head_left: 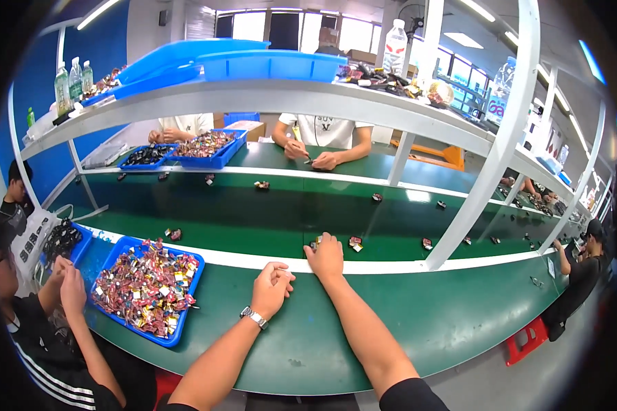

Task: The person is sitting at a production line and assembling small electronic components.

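small shiny packets in red, gold and white fill the shallow blue plastic tray [185,330] at lower left on the green surface [425,322]. a second blue tray [232,152] on the far side holds a similar reddish heap. up on the white shelf [267,96], clear plastic bottles with green labels [63,88] stand at the left end; a taller clear bottle with a white and red label [395,46] stands further right. a brown cardboard box [248,129] sits under the shelf, and a white sign with blue shapes [497,108] hangs at right.
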A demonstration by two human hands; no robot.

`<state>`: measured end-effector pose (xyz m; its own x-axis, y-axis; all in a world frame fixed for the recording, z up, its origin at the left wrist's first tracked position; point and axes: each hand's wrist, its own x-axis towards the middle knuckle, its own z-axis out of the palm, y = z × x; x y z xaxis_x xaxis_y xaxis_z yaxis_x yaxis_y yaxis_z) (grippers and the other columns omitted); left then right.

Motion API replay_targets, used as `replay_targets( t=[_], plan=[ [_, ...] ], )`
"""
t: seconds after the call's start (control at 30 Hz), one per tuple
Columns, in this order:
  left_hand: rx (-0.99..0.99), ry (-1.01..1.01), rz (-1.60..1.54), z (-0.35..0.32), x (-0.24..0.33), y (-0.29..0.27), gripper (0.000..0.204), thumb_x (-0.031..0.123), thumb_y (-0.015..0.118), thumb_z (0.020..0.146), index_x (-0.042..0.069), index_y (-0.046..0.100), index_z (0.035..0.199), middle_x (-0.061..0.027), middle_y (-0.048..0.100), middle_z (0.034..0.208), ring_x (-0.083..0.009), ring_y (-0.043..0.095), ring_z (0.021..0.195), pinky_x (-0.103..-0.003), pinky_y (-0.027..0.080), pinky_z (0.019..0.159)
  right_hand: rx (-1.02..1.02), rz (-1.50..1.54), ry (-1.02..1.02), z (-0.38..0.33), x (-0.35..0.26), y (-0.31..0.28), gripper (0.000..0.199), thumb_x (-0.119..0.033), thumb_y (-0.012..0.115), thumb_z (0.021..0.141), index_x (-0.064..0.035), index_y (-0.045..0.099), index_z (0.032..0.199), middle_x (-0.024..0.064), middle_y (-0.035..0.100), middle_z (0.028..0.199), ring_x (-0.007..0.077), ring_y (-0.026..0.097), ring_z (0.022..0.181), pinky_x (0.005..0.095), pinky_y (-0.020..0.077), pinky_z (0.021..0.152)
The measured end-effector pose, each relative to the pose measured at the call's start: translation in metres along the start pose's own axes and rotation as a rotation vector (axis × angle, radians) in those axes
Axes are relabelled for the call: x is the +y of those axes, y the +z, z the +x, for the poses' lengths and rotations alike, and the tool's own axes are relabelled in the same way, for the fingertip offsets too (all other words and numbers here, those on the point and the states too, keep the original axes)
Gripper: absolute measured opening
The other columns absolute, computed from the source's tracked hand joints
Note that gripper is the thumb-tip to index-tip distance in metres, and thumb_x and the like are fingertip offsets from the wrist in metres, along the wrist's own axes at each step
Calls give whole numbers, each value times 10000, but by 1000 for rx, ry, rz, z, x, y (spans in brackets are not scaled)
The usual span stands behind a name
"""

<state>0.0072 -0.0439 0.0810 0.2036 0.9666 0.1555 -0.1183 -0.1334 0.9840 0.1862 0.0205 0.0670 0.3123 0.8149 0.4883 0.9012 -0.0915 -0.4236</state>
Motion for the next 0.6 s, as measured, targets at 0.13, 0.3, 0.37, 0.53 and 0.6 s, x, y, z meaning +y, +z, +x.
replay_targets(
  t=[0.13, 0.3, 0.37, 0.53, 0.6],
  plan=[
    [48, -75, -74, -2, -6, -20, 157, 76, 536, 934, -23, 534, 1056, -114, 667, 920, -103, 582, 644, -235, 486, 540, -158, 523, -19, -25, -6, -34, 702, -205, 774, 739, 53, 452, 1307, 157, 673, 1023, 305, 644, 902, 387, 524, 783],
    [-304, -224, -121, 7, 3, -25, 338, 244, 473, 995, -27, 594, 1157, -109, 665, 1004, -110, 592, 739, -243, 505, 639, -477, 721, -354, -82, 1, -105, 725, -79, 781, 732, -64, 443, 1373, 139, 611, 1175, 272, 609, 1064, 370, 493, 934],
    [-437, -262, -85, 4, 7, -31, 350, 252, 475, 997, -26, 587, 1178, -106, 662, 1029, -113, 601, 759, -247, 512, 661, -420, 659, -502, -83, -10, -113, 699, -75, 776, 735, -70, 456, 1356, 136, 591, 1197, 284, 593, 1085, 369, 491, 937],
    [-582, -279, -194, 0, 16, -25, 359, 196, 516, 986, -19, 550, 1271, -89, 646, 1112, -132, 631, 888, -274, 542, 747, -400, 621, -631, -76, -13, -124, 571, -56, 757, 739, -70, 525, 1260, 124, 539, 1217, 319, 550, 1121, 375, 473, 959],
    [-590, -293, -223, 0, 18, -26, 367, 137, 542, 970, -13, 523, 1304, -86, 639, 1143, -142, 638, 930, -289, 545, 787, -316, 595, -653, -77, -14, -122, 509, -70, 751, 761, -66, 546, 1227, 127, 537, 1208, 296, 566, 1090, 359, 507, 895]
  ],
)
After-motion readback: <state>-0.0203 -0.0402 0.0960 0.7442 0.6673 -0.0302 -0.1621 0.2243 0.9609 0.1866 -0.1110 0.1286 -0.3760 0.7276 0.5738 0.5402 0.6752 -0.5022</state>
